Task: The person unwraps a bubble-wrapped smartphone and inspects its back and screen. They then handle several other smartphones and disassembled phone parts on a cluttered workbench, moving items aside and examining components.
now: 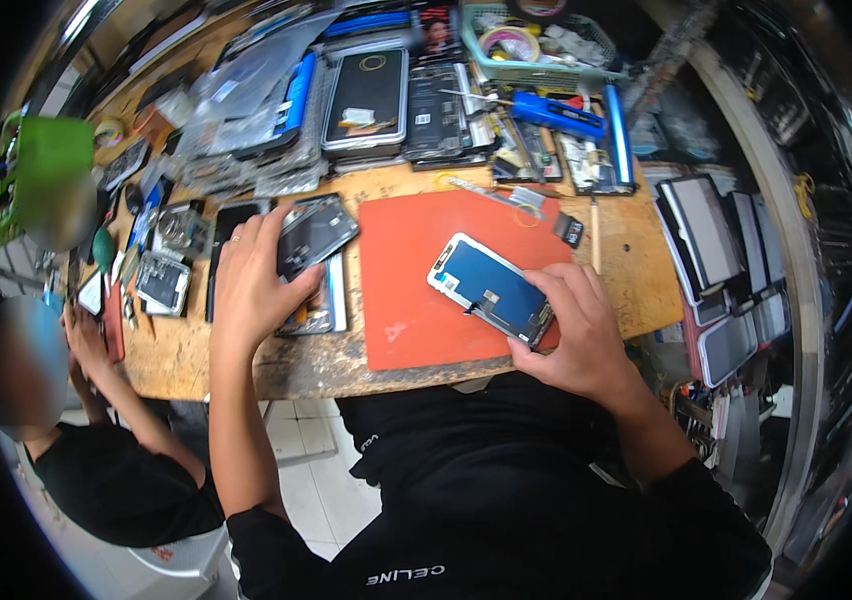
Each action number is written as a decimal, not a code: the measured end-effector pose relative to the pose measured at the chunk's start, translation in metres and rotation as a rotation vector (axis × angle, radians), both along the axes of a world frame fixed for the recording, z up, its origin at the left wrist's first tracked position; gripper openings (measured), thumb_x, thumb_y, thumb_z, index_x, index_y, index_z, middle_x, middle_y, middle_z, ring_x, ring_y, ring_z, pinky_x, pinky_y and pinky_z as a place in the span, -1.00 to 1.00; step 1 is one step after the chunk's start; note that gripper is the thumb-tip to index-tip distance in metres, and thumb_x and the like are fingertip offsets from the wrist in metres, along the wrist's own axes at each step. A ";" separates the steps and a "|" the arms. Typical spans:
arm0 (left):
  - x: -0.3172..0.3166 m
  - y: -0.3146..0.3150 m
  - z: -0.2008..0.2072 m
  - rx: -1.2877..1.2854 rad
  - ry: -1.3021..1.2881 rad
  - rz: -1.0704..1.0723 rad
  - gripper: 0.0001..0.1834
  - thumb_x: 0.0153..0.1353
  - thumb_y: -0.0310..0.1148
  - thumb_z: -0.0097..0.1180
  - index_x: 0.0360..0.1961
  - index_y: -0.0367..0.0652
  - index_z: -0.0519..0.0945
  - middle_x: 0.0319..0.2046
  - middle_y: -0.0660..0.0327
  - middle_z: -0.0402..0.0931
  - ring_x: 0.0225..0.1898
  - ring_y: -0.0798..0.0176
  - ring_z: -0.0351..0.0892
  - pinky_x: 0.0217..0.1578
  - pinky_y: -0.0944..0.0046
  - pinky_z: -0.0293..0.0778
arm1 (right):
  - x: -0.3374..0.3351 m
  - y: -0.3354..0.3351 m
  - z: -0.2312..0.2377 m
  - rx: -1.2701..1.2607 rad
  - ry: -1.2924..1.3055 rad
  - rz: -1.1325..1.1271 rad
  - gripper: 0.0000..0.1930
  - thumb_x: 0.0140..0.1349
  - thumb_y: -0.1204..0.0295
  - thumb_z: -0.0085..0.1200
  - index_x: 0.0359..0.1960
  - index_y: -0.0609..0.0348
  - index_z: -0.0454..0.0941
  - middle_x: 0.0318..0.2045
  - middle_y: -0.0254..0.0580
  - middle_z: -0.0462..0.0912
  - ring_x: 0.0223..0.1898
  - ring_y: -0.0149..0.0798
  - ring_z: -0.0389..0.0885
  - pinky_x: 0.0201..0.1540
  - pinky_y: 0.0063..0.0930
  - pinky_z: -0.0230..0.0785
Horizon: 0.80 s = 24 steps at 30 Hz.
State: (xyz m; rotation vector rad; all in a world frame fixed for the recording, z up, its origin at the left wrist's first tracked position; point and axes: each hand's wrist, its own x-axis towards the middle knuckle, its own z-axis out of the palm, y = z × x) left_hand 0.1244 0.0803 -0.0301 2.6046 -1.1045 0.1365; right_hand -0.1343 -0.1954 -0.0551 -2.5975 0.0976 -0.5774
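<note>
My right hand [578, 325] grips the lower end of a phone screen [491, 290], its blue backing facing up and a white rim round it. The screen is tilted above an orange-red work mat [416, 330]. At the mat's left, my left hand [256, 285] has its fingers and thumb about the near end of a dark phone housing [321, 235]. That housing sits over other flat phone parts [326, 310], partly hidden by my hand. Whether it is lifted off them I cannot tell.
Stacked phone parts, a box with a dark lid [366, 95], a blue electric screwdriver [556, 115] and a green basket [536, 65] line the wooden bench's [651, 280] back. Phone frames [726, 345] lean at the right. A co-worker's hands [86, 340] are at the left.
</note>
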 end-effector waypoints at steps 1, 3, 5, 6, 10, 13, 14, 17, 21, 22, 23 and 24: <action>0.001 -0.003 -0.001 -0.006 0.016 0.006 -0.19 0.04 -0.23 0.48 0.35 -0.18 0.49 0.00 -0.06 0.59 0.09 -0.20 0.56 0.15 -0.07 0.43 | -0.003 -0.003 -0.001 -0.017 0.007 -0.008 -0.30 -0.10 0.33 0.49 0.15 0.20 0.54 -0.03 -0.10 0.54 -0.01 0.00 0.53 0.08 -0.13 0.36; 0.004 -0.006 -0.001 0.018 0.004 -0.002 -0.17 0.04 -0.22 0.49 0.37 -0.16 0.47 0.01 -0.04 0.60 0.08 -0.17 0.57 0.09 -0.05 0.41 | -0.009 -0.009 -0.002 -0.031 0.022 -0.013 -0.31 -0.09 0.33 0.49 0.15 0.19 0.54 -0.02 -0.11 0.54 0.00 0.00 0.53 0.09 -0.13 0.35; 0.007 -0.007 0.000 0.056 -0.015 -0.011 -0.15 0.03 -0.21 0.52 0.37 -0.13 0.47 -0.02 -0.02 0.61 0.05 -0.15 0.59 0.08 -0.05 0.40 | -0.013 -0.011 -0.003 -0.008 0.044 -0.009 -0.33 -0.09 0.33 0.49 0.14 0.19 0.55 -0.01 -0.11 0.54 0.01 -0.01 0.53 0.12 -0.13 0.35; 0.008 -0.007 0.001 0.072 -0.046 -0.024 -0.14 0.01 -0.23 0.53 0.37 -0.12 0.47 -0.02 -0.02 0.62 0.05 -0.14 0.60 0.09 -0.04 0.40 | -0.014 -0.013 -0.003 -0.006 0.047 0.006 -0.33 -0.08 0.33 0.49 0.14 0.19 0.56 0.00 -0.11 0.54 0.02 -0.01 0.53 0.12 -0.13 0.34; -0.002 -0.007 0.016 0.050 -0.132 0.005 -0.15 -0.04 -0.31 0.54 0.35 -0.13 0.50 0.00 0.01 0.65 0.05 -0.08 0.61 0.14 -0.01 0.39 | -0.018 -0.022 -0.002 0.034 0.055 0.092 -0.36 -0.08 0.33 0.49 0.11 0.19 0.58 0.00 -0.11 0.55 0.04 -0.01 0.54 0.14 -0.13 0.34; -0.027 -0.011 0.030 -0.117 -0.201 -0.147 -0.13 -0.17 -0.38 0.54 0.30 -0.16 0.54 0.02 0.03 0.60 0.08 -0.10 0.53 0.21 -0.03 0.33 | -0.022 -0.032 -0.002 0.028 0.030 0.069 -0.38 -0.08 0.32 0.49 0.08 0.19 0.59 0.00 -0.10 0.56 0.03 0.00 0.54 0.13 -0.12 0.35; -0.038 -0.012 0.035 -0.137 -0.125 -0.210 -0.15 -0.20 -0.40 0.52 0.27 -0.17 0.56 0.04 0.03 0.60 0.10 -0.12 0.53 0.24 -0.04 0.32 | -0.024 -0.035 -0.002 0.028 0.025 0.048 -0.39 -0.07 0.31 0.49 0.07 0.19 0.60 0.00 -0.10 0.56 0.03 0.01 0.55 0.13 -0.12 0.36; -0.059 -0.024 0.040 -0.061 0.173 -0.575 -0.16 -0.23 -0.32 0.56 0.21 -0.20 0.58 0.08 0.06 0.62 0.11 -0.09 0.55 0.24 -0.10 0.32 | -0.024 -0.038 -0.005 -0.013 0.019 -0.032 -0.43 -0.06 0.29 0.48 0.04 0.18 0.61 -0.02 -0.13 0.56 0.01 -0.01 0.55 0.11 -0.12 0.36; -0.078 -0.050 0.023 0.081 0.297 -0.803 -0.21 -0.19 -0.29 0.56 0.18 -0.20 0.60 0.09 0.06 0.62 0.15 -0.11 0.55 0.28 -0.11 0.30 | -0.025 -0.037 -0.004 -0.058 0.040 -0.012 -0.44 -0.03 0.29 0.47 0.04 0.18 0.61 -0.05 -0.15 0.55 0.01 -0.04 0.55 0.10 -0.15 0.34; -0.080 -0.055 0.018 0.078 0.291 -0.835 -0.21 -0.19 -0.29 0.56 0.17 -0.19 0.61 0.09 0.06 0.62 0.15 -0.10 0.55 0.29 -0.10 0.30 | -0.025 -0.036 -0.003 -0.049 0.061 0.001 -0.44 -0.03 0.29 0.47 0.04 0.18 0.61 -0.05 -0.15 0.55 0.01 -0.04 0.55 0.10 -0.15 0.34; -0.082 -0.059 0.013 0.072 0.286 -0.853 -0.22 -0.19 -0.29 0.56 0.17 -0.19 0.61 0.10 0.06 0.61 0.16 -0.10 0.55 0.30 -0.10 0.30 | -0.026 -0.037 -0.001 -0.072 0.063 -0.001 -0.43 -0.04 0.29 0.47 0.05 0.18 0.61 -0.05 -0.15 0.55 0.01 -0.04 0.55 0.10 -0.15 0.34; -0.084 -0.063 0.009 0.062 0.279 -0.868 -0.22 -0.19 -0.29 0.56 0.17 -0.19 0.61 0.10 0.06 0.61 0.17 -0.10 0.55 0.30 -0.10 0.30 | -0.027 -0.039 0.001 -0.082 0.072 0.001 -0.43 -0.04 0.29 0.47 0.05 0.18 0.61 -0.05 -0.15 0.56 0.01 -0.04 0.55 0.10 -0.14 0.33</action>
